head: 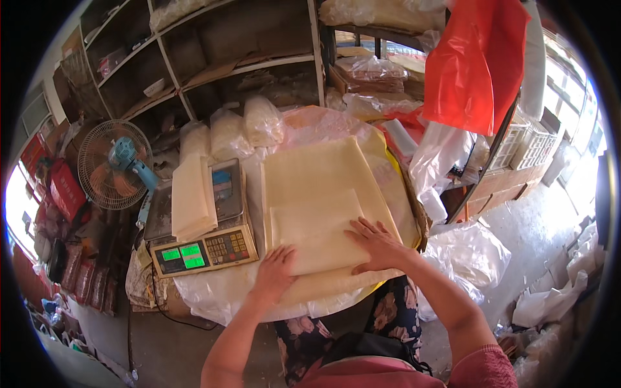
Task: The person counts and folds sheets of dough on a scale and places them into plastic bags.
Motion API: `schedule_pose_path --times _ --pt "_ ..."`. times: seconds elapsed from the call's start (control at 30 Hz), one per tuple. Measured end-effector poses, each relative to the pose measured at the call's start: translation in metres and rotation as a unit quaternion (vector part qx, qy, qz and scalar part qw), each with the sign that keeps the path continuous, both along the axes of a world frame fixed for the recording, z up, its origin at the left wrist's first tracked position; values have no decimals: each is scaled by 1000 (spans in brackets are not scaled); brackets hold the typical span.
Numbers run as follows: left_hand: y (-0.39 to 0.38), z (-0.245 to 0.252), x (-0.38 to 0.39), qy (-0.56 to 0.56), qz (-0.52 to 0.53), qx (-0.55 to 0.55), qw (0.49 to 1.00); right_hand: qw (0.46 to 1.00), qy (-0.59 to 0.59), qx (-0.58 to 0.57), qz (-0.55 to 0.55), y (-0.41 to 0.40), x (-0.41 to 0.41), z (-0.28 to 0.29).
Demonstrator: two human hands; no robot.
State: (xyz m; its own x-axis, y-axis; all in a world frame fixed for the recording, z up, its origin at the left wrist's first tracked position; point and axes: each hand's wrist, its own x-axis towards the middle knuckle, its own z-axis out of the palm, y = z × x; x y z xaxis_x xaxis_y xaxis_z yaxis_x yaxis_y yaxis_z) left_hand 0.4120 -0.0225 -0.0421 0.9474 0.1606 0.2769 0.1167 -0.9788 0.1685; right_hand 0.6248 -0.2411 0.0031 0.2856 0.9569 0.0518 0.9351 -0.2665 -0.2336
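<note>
Before me lies a stack of thin, cream-coloured sheets, with a smaller folded sheet on top and a rounded fold along its near side. My right hand rests palm down on its right part, fingers spread. At the near left corner, my left hand lies on the sheets' edge, slightly blurred. Neither hand visibly grasps anything. To the left stands a digital weighing scale with lit green displays. A folded bundle of similar sheets lies on its metal pan, overhanging the front.
Clear plastic film covers the table beneath the sheets. Several filled plastic bags stand behind the scale. An electric fan is at left. Red plastic hangs at upper right, near white crates. Shelving rises behind.
</note>
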Motion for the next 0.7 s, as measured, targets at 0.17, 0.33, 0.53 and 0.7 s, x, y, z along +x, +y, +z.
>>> schedule_pose_path --times 0.17,0.33,0.53,0.7 --pt "8 40 -16 13 85 -422 902 978 195 38 66 -31 23 3" --pt "11 13 34 -179 212 -519 809 934 242 91 -248 9 21 4" --pt "3 -16 62 -36 169 -58 983 953 88 20 -290 41 20 5" --pt "2 -21 66 -39 180 14 983 976 -105 122 -145 51 10 -56"
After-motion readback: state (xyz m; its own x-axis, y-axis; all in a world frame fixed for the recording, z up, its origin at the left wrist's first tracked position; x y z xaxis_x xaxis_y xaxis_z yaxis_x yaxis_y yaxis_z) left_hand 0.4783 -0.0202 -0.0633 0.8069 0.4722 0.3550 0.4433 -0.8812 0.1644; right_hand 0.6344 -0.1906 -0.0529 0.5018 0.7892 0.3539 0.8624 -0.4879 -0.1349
